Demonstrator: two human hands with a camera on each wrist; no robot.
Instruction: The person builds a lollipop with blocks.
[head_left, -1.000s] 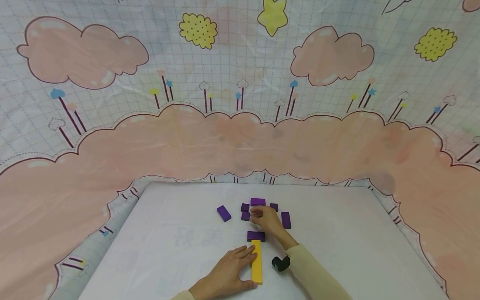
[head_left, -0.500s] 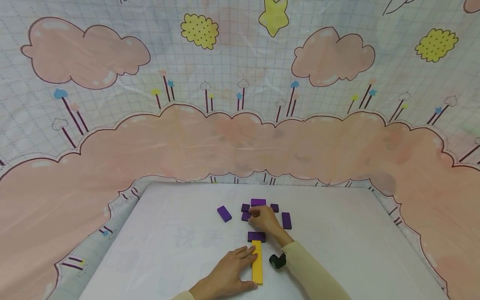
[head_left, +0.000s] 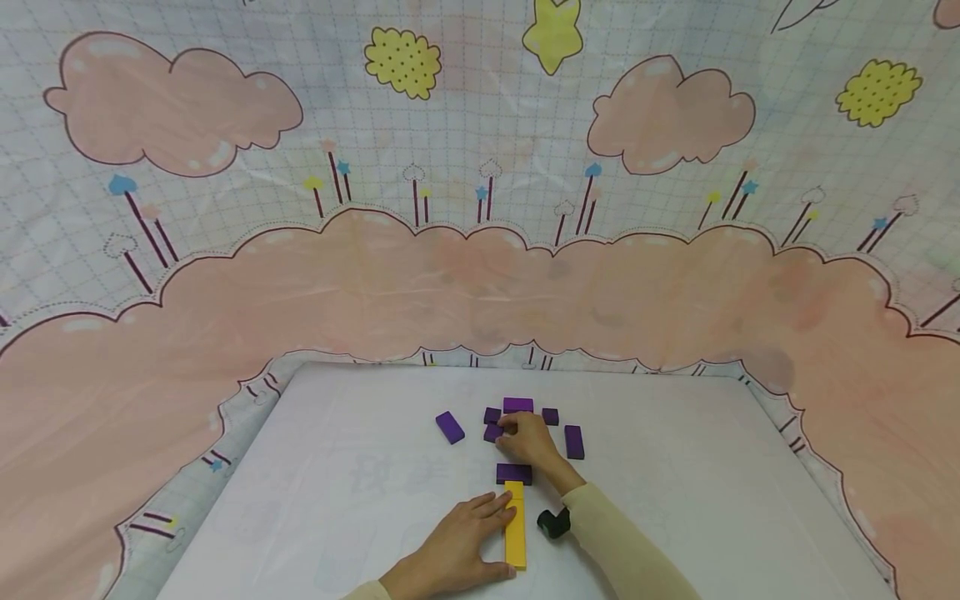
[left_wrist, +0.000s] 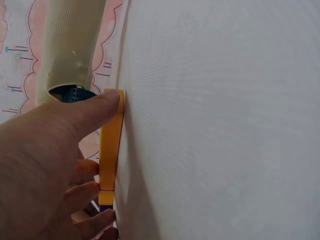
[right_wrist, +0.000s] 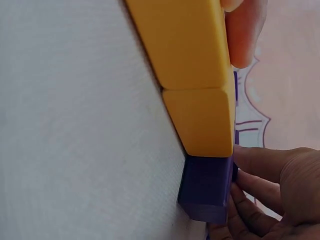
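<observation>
In the head view, my left hand (head_left: 463,537) rests along a row of yellow blocks (head_left: 515,533), fingers fairly straight on its left side. Its thumb (left_wrist: 102,107) touches the near end in the left wrist view. Against the far end of this row lies a purple block (head_left: 513,474) set crosswise. Farther off, my right hand (head_left: 531,440) pinches a small purple block (head_left: 492,433), partly hidden by the fingertips. Just beyond sits another small purple block (head_left: 492,415). In the right wrist view, the yellow blocks (right_wrist: 197,120) partly block sight of the right hand (right_wrist: 275,185).
More purple blocks lie around the right hand: a long one (head_left: 518,405) behind, a tilted one (head_left: 450,427) to the left, a small one (head_left: 551,416) and an upright-lying one (head_left: 574,442) to the right. A black device (head_left: 553,523) sits by the right sleeve. The white tabletop (head_left: 337,467) carries everything.
My right wrist and sleeve have shifted slightly left while the fingers stay at the small purple block, which looks slightly turned. My left hand keeps its place on the yellow blocks.
</observation>
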